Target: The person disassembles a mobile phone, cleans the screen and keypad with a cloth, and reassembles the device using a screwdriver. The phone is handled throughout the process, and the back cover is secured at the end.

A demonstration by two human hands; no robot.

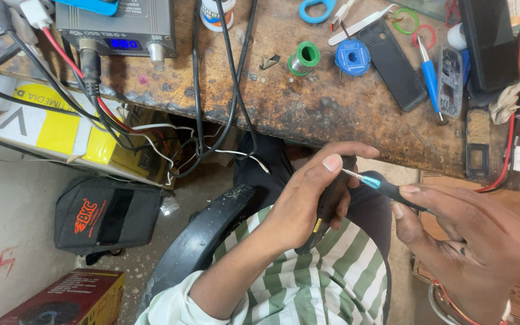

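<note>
Black-handled, with a blue collar and a thin metal tip, one screwdriver [386,188] sits pinched in my right hand [476,238], thumb on top and fingers closed below. Its tip points left and meets the top edge of one dark phone [323,207], which my left hand [308,192] grips closed, thumb raised beside the tip. Both hands hang below the bench edge, over my striped shirt [326,283].

Outward, on the worn wooden bench [308,114]:
- two solder spools, one green [304,58], one blue [352,57], side by side;
- one black flat phone cover [392,65] right of the blue spool;
- one second blue screwdriver [431,81], just beside that cover;
- one grey soldering station [115,27] at upper left, cables hanging off the edge.

On the floor, left: one black pouch [106,216].
</note>
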